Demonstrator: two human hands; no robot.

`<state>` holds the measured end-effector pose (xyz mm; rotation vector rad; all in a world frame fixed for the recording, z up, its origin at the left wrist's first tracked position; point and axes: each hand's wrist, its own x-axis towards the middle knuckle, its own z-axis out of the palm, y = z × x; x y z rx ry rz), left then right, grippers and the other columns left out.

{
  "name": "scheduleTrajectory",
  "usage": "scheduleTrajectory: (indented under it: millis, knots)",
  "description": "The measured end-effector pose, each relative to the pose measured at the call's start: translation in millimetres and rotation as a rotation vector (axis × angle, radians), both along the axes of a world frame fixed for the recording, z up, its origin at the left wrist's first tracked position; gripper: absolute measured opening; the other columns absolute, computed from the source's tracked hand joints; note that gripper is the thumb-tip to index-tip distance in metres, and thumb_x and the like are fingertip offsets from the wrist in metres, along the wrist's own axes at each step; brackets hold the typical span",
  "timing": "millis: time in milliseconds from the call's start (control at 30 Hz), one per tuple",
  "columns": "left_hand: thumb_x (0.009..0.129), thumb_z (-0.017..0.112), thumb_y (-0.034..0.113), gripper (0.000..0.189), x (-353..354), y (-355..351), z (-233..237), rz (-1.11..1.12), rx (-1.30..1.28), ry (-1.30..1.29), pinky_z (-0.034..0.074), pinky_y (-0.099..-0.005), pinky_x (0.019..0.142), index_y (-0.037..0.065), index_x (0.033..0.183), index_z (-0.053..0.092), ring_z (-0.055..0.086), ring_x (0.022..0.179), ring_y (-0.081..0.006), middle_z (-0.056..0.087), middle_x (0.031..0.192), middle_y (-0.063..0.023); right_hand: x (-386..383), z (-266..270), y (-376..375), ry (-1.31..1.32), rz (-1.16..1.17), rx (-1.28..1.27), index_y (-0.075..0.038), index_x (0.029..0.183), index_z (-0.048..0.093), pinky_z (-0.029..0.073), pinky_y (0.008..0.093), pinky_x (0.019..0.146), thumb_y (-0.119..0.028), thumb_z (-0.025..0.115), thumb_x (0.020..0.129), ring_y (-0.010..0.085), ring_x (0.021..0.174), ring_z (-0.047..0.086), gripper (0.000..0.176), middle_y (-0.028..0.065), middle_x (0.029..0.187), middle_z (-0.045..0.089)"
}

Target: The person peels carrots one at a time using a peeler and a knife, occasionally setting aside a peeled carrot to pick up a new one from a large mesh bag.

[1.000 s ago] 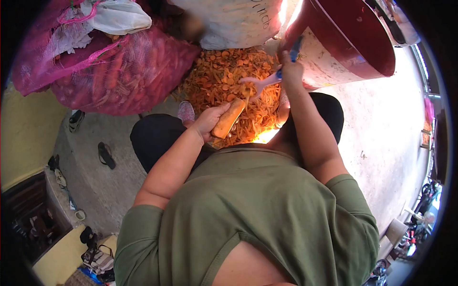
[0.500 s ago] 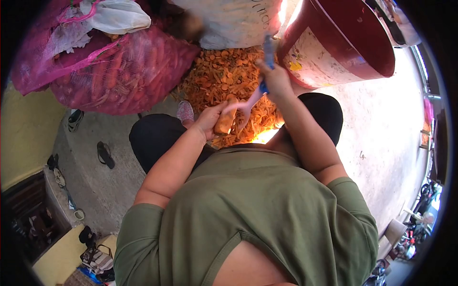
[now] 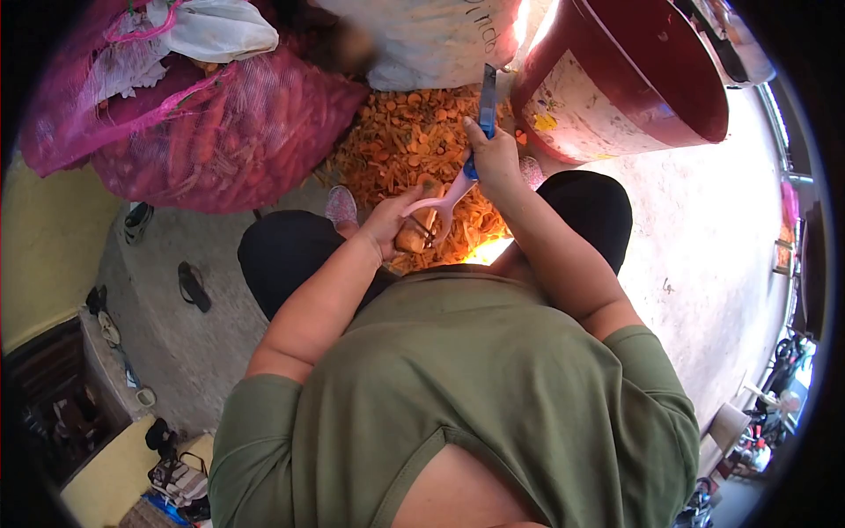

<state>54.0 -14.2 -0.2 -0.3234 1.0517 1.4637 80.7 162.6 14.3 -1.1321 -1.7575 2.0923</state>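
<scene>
My left hand (image 3: 387, 224) is closed around a thick orange carrot (image 3: 414, 233). In my right hand (image 3: 495, 158) is a pink Y-shaped peeler (image 3: 453, 195), its forked head lying against the carrot. The same fist also grips a blue-handled knife (image 3: 487, 101), whose blade points up and away from me. Both hands are between my knees, above a heap of carrot peelings and round slices (image 3: 409, 132). My fingers hide part of the carrot and most of both handles.
A pink mesh sack full of carrots (image 3: 229, 132) stands at the upper left. Beyond the peelings is a white sack with writing (image 3: 431, 44); right of it, a large red bucket (image 3: 563, 97). A dark slipper (image 3: 194, 286) lies on the concrete floor at left.
My right hand has shifted slightly left and nearer the carrot, and the peeler head has come onto it. The knife blade shows sharper. My left hand has barely moved.
</scene>
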Motion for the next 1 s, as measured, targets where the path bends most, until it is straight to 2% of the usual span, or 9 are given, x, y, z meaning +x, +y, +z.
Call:
scheduleTrajectory:
  millis: [133,400,500,533,633,667,767,867,1000]
  knots:
    - [0.086,0.041,0.037,0.036,1,-2,-8,-0.073,0.016,0.007,0.048,-0.029,0.048,0.004,0.098,0.05,0.058,0.06,-0.0177,0.055,0.074,-0.007,-12,-35,54,0.033,-0.376,0.001,-0.004,0.069,0.05,0.035,0.0251,0.04,-0.025,0.062,0.077,0.0119,0.041,0.043,0.025,0.0027,0.055,0.048]
    - [0.088,0.041,0.032,0.033,3,4,15,0.06,-0.006,0.001,0.05,-0.0299,0.053,0.004,0.102,0.049,0.057,0.065,-0.0149,0.055,0.081,-0.0061,-3,-14,10,0.078,-0.162,-0.097,-0.003,0.074,0.051,0.036,0.0283,0.04,-0.021,0.064,0.075,0.0138,0.043,0.046,0.023,0.0047,0.054,0.049]
    - [0.088,0.038,0.035,0.035,5,3,0,-0.043,0.043,-0.052,0.049,-0.029,0.051,0.007,0.107,0.048,0.057,0.064,-0.0148,0.056,0.082,-0.0066,-11,-37,33,0.018,-0.237,0.042,-0.004,0.077,0.052,0.034,0.0238,0.041,-0.022,0.065,0.075,0.01,0.044,0.043,0.023,0.0008,0.054,0.046]
    - [0.088,0.039,0.035,0.036,4,0,-3,-0.052,0.032,-0.091,0.049,-0.0284,0.051,0.007,0.108,0.047,0.057,0.066,-0.0147,0.056,0.082,-0.007,-5,7,41,-0.103,-0.322,0.083,-0.004,0.076,0.052,0.034,0.0247,0.04,-0.021,0.064,0.075,0.0104,0.043,0.042,0.021,0.0011,0.054,0.046]
    - [0.088,0.039,0.036,0.036,2,-3,-2,-0.039,0.119,-0.057,0.048,-0.0277,0.051,0.007,0.108,0.045,0.057,0.066,-0.0146,0.055,0.083,-0.0071,-9,-10,65,0.061,-0.436,-0.057,-0.004,0.074,0.051,0.034,0.0254,0.04,-0.021,0.064,0.075,0.0106,0.043,0.042,0.021,0.0014,0.053,0.046]
    - [0.088,0.039,0.035,0.036,3,0,0,-0.01,0.098,-0.042,0.048,-0.0281,0.051,0.007,0.109,0.044,0.056,0.065,-0.0151,0.055,0.083,-0.0073,-7,-17,55,0.166,-0.347,-0.086,-0.005,0.072,0.051,0.034,0.0253,0.04,-0.022,0.064,0.075,0.0108,0.042,0.041,0.022,0.0013,0.052,0.046]
    - [0.088,0.039,0.034,0.035,5,6,13,0.037,0.056,-0.043,0.048,-0.0294,0.052,0.008,0.11,0.043,0.056,0.066,-0.0164,0.054,0.086,-0.0077,1,6,-3,0.033,-0.072,-0.08,-0.005,0.071,0.051,0.033,0.0237,0.04,-0.021,0.064,0.076,0.0106,0.042,0.041,0.022,0.0013,0.053,0.047]
    - [0.089,0.038,0.031,0.033,3,3,1,-0.021,0.106,-0.107,0.05,-0.0308,0.056,0.009,0.113,0.042,0.057,0.069,-0.0172,0.054,0.088,-0.0079,-7,-26,17,0.007,-0.157,0.126,-0.005,0.069,0.05,0.034,0.024,0.04,-0.021,0.064,0.076,0.0114,0.042,0.043,0.022,0.0026,0.053,0.048]
    - [0.088,0.039,0.03,0.032,4,-2,-4,-0.002,0.131,-0.021,0.051,-0.0305,0.053,0.012,0.115,0.04,0.058,0.067,-0.0157,0.053,0.087,-0.0073,-10,-30,63,0.018,-0.39,0.029,-0.005,0.069,0.05,0.034,0.0245,0.041,-0.021,0.063,0.076,0.0119,0.043,0.044,0.022,0.0037,0.054,0.049]
